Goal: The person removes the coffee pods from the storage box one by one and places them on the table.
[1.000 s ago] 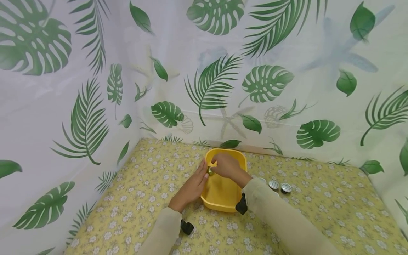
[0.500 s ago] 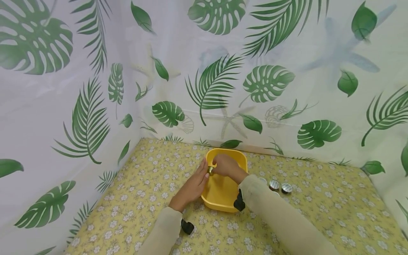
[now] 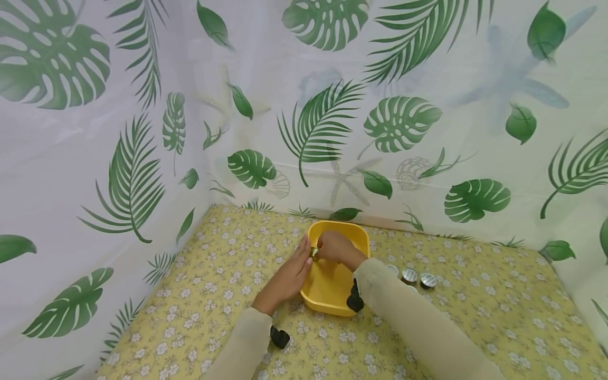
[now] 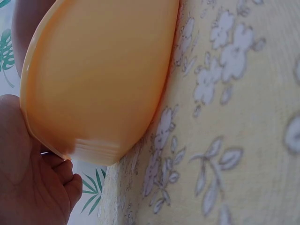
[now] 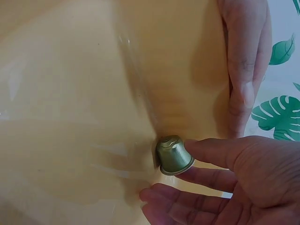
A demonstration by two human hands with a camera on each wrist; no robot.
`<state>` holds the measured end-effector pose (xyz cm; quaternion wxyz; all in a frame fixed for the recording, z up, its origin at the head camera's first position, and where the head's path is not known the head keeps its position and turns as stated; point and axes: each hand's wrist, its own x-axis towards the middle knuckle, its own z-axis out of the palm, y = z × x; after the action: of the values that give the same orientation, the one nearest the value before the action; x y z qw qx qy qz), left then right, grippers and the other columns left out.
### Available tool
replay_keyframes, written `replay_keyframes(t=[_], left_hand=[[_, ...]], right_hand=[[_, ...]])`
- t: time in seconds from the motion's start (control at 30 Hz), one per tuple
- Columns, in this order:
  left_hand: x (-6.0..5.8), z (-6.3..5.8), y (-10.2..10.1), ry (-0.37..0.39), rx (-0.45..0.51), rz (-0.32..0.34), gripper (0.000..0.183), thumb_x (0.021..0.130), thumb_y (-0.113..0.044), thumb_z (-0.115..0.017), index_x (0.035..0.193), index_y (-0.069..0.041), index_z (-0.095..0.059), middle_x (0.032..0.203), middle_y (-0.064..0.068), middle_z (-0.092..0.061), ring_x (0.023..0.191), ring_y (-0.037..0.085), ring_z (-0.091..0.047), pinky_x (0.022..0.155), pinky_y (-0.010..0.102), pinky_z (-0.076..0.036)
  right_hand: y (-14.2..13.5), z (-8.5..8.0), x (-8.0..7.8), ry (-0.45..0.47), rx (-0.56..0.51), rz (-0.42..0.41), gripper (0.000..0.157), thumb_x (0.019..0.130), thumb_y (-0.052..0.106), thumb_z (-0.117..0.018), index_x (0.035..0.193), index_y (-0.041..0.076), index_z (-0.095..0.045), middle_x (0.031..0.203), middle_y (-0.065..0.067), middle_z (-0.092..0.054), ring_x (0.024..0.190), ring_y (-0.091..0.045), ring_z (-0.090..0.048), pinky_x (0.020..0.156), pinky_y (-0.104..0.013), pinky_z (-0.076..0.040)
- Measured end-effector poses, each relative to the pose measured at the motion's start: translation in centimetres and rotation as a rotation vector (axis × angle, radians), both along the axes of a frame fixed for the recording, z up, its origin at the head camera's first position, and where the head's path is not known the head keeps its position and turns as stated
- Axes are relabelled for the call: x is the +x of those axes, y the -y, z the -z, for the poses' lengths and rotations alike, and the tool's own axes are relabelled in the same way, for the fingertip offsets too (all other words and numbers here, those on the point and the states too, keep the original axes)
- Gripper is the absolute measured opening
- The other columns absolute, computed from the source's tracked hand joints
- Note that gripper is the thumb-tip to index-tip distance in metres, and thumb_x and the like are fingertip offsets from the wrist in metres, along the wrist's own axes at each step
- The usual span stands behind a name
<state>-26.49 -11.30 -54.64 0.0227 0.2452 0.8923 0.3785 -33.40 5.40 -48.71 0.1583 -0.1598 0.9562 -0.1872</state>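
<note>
A shiny green-gold coffee capsule [image 5: 175, 155] is pinched between the thumb and a finger of my right hand [image 3: 336, 247], low inside a yellow plastic tub [image 3: 328, 287]. Its wide rim faces the palm, and its narrow end points toward the tub's inner wall and floor. In the head view only a small part of the capsule shows between the hands. My left hand [image 3: 287, 278] grips the tub's left rim, with the thumb over the edge and curled fingers outside, as the left wrist view shows at the wall [image 4: 101, 79].
Right of the tub, several more capsules lie on the flowered yellow cloth [image 3: 228, 295], among them one silver-topped capsule [image 3: 427, 281] and another capsule [image 3: 409, 275]. My right sleeve partly covers that group. Behind the tub hangs a white leaf-print curtain [image 3: 408, 200].
My right wrist and sleeve have shifted slightly left. Both hands keep their places at the capsule and the tub rim.
</note>
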Motion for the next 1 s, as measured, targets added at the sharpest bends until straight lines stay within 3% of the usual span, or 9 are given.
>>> replay_keyframes(t=[0.17,0.43,0.67,1.0], left_hand=[[0.0,0.2,0.0,-0.009,0.003,-0.003,0.058,0.114,-0.025,-0.03,0.162,-0.003,-0.007,0.169,0.001,0.007,0.155,0.021,-0.006,0.124,0.045,-0.017],[0.0,0.1,0.0,-0.025,-0.011,0.0,0.058,0.114,-0.028,-0.026,0.162,-0.003,-0.006,0.169,0.001,0.008,0.155,0.02,-0.005,0.124,0.042,-0.016],[-0.1,0.0,-0.1,-0.031,-0.008,0.0,0.058,0.114,-0.03,-0.025,0.162,-0.004,-0.006,0.169,0.003,0.006,0.155,0.022,-0.006,0.124,0.044,-0.017],[-0.1,0.2,0.0,-0.023,-0.002,0.009,0.059,0.114,-0.031,-0.025,0.162,-0.003,-0.005,0.17,0.005,0.007,0.156,0.022,-0.004,0.124,0.045,-0.016]], right_hand=[[0.5,0.2,-0.2,0.008,0.013,-0.009,0.015,0.092,0.018,-0.075,0.085,0.005,-0.075,0.066,-0.003,-0.06,0.057,-0.017,-0.053,0.053,-0.027,-0.045],[1.1,0.2,-0.2,-0.043,0.08,-0.056,0.021,0.095,0.02,-0.072,0.08,0.006,-0.074,0.063,0.0,-0.054,0.06,-0.017,-0.05,0.057,-0.027,-0.041],[1.3,0.3,-0.2,-0.068,0.097,-0.088,0.025,0.095,0.018,-0.072,0.072,0.008,-0.072,0.056,0.001,-0.05,0.054,-0.015,-0.049,0.05,-0.024,-0.04],[1.4,0.7,-0.1,-0.037,0.09,-0.08,0.021,0.095,0.018,-0.072,0.077,0.008,-0.076,0.058,0.0,-0.057,0.051,-0.015,-0.054,0.049,-0.026,-0.048]])
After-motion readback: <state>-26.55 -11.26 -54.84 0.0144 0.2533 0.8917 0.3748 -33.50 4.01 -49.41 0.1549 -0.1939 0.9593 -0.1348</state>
